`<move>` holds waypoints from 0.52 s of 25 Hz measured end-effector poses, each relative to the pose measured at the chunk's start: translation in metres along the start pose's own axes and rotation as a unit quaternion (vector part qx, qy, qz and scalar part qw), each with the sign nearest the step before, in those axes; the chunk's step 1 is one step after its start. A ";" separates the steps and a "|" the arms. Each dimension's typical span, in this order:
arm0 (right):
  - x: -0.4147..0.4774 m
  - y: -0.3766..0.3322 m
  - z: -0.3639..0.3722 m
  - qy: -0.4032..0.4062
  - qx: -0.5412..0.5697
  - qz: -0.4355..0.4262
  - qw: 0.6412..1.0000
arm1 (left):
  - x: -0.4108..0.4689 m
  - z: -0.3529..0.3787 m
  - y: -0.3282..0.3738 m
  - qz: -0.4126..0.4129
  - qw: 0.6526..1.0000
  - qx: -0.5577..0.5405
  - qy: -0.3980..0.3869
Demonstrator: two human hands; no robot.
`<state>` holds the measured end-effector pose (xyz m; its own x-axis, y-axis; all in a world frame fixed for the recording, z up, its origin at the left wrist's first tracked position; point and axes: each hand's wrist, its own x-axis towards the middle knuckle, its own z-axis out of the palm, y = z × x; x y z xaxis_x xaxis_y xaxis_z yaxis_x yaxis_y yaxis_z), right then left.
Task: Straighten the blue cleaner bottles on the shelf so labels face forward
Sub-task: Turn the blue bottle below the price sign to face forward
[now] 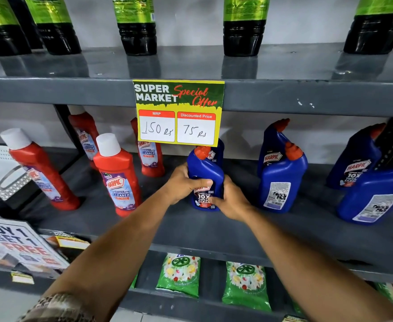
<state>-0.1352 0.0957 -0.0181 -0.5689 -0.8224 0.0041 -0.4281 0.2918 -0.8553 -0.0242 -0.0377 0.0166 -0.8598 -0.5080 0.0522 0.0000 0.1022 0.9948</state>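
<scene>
I had both hands on one blue cleaner bottle (204,173), which stood on the grey middle shelf (214,228) directly below the yellow price sign (178,112) that hung from the shelf edge above. My left hand (183,182) wrapped the bottle's left side, its fingers (202,183) curled shut across the top of the front label. My right hand (231,201) closed on the lower right side, thumb pressed against the label near the base. The label faced forward, with "HARPIC" partly covered and "10X" readable between my hands. The red cap sat just under the sign's bottom edge.

Right of the sign, another blue bottle (281,180) stood with its back label toward me, and a second blue one (272,145) stood just behind it showing its front. Further right of the sign, near the frame edge, a blue bottle (374,196) showed its back label, tilted, with one more blue bottle (355,159) behind it, front label forward.

Left of the sign stood the red bathroom cleaner bottles: one in front (118,175) with a white cap, one far left (39,170) leaning, and two toward the back. Above the sign, dark bottles with green labels (137,24) lined the top shelf. Below the sign, on the lower shelf, lay green packets (179,275).
</scene>
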 end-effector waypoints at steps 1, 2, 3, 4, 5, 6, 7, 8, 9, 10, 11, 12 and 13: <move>0.001 0.001 0.001 0.001 0.003 0.004 1.000 | 0.001 0.000 -0.001 0.001 1.000 -0.001 0.005; 0.001 0.002 0.001 -0.001 0.005 0.007 1.000 | 0.001 0.000 -0.002 0.001 1.000 -0.001 0.005; 0.001 0.004 0.001 -0.004 0.006 0.007 1.000 | 0.002 0.000 -0.003 0.001 1.000 0.001 0.001; -0.001 0.004 0.002 -0.005 0.012 0.005 1.000 | 0.003 0.000 -0.003 0.000 1.000 0.005 0.000; -0.003 0.006 0.002 -0.001 0.021 -0.001 1.000 | 0.001 0.001 -0.001 0.001 1.000 0.019 0.018; -0.006 0.009 0.003 0.009 0.032 -0.009 0.999 | -0.003 0.003 0.001 0.010 0.996 0.054 0.072; -0.011 0.013 0.003 0.026 0.042 -0.016 0.999 | -0.008 0.004 0.001 0.041 0.978 0.115 0.168; -0.018 0.020 0.001 0.047 0.040 -0.017 0.998 | -0.016 0.006 0.000 0.100 0.940 0.182 0.272; -0.027 0.026 -0.004 0.071 0.018 -0.014 0.997 | -0.026 0.012 -0.001 0.181 0.893 0.236 0.337; -0.038 0.033 -0.011 0.092 -0.016 -0.012 0.996 | -0.037 0.024 0.000 0.263 0.859 0.268 0.347; -0.047 0.042 -0.020 0.113 -0.052 -0.016 0.992 | -0.045 0.038 0.001 0.336 0.841 0.286 0.313; -0.057 0.050 -0.029 0.131 -0.085 -0.023 0.987 | -0.049 0.056 -0.001 0.384 0.835 0.299 0.256; -0.066 0.057 -0.039 0.141 -0.121 -0.028 0.982 | -0.049 0.074 0.001 0.399 0.841 0.303 0.202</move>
<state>-0.1499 0.1856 -0.0472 -0.6966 -0.6825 0.2210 -0.6000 0.3854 -0.7010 -0.0195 0.0508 0.0085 -0.4659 -0.3065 0.8301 0.1293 0.9044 0.4065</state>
